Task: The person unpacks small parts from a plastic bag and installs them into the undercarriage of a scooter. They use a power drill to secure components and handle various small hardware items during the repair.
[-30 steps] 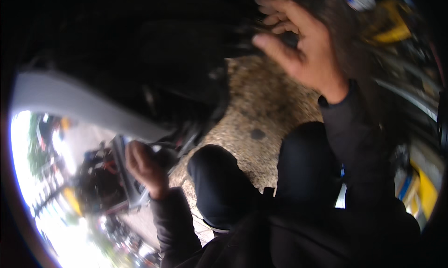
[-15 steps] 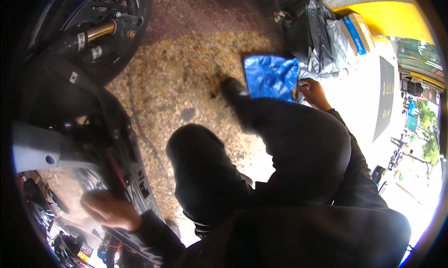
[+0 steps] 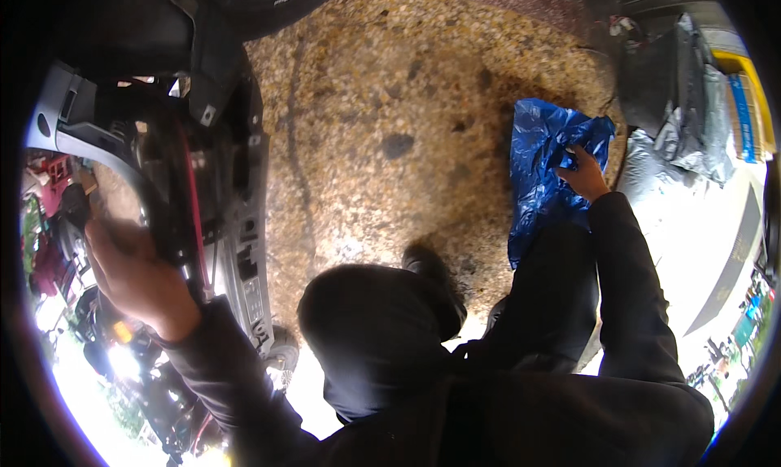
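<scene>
Down at the right, my right hand [image 3: 584,176] has its fingers curled into a crumpled blue plastic bag [image 3: 537,174], pinching it. The bag lies on the ground beside my right leg, its lower part against the leg. On the far left, my left hand [image 3: 142,278] reaches beside the stripped black frame of a motor scooter [image 3: 244,247], below a curved grey body panel [image 3: 106,137]. Motion blurs that hand, and its fingertips are partly lost against the dark parts, so its grip does not show.
A red cable [image 3: 194,202] runs along the scooter frame. Part of a wheel [image 3: 281,3] shows at the top. Grey plastic packages [image 3: 691,101] and a cardboard box with a blue strip [image 3: 744,117] stand at the right. Pebbled ground [image 3: 390,85] lies between scooter and bag.
The view has swung left, bringing more of the scooter in. My right hand has gone from the blue bag's right edge onto its middle. My left hand has moved up along the scooter.
</scene>
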Action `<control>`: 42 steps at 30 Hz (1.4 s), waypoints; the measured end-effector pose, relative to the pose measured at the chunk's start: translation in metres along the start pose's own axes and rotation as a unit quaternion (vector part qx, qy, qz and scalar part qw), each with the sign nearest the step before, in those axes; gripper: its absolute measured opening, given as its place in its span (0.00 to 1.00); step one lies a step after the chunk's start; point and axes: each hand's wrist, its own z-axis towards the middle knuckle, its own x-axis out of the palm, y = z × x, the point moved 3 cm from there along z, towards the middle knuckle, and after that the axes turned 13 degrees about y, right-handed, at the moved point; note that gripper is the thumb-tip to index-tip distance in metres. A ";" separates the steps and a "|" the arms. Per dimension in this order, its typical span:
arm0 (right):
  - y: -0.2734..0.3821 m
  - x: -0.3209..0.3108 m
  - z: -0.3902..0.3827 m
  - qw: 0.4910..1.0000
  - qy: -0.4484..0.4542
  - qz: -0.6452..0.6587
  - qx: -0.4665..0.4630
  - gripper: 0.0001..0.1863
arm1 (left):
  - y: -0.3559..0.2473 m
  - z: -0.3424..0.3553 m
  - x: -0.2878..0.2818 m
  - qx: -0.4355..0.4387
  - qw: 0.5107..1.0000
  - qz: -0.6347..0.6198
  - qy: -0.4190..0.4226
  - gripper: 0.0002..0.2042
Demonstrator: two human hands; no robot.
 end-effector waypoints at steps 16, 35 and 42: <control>0.263 0.118 0.066 0.899 0.175 0.358 -0.181 0.10 | -0.020 -0.010 0.019 0.109 0.854 0.507 -0.046 0.07; 0.297 0.243 -0.008 0.543 0.593 0.594 0.015 0.11 | -0.033 -0.016 0.039 -0.123 0.881 0.455 -0.045 0.29; 0.304 0.254 -0.006 0.493 0.624 0.606 -0.001 0.12 | -0.031 0.001 0.064 -0.158 0.956 0.098 0.227 0.25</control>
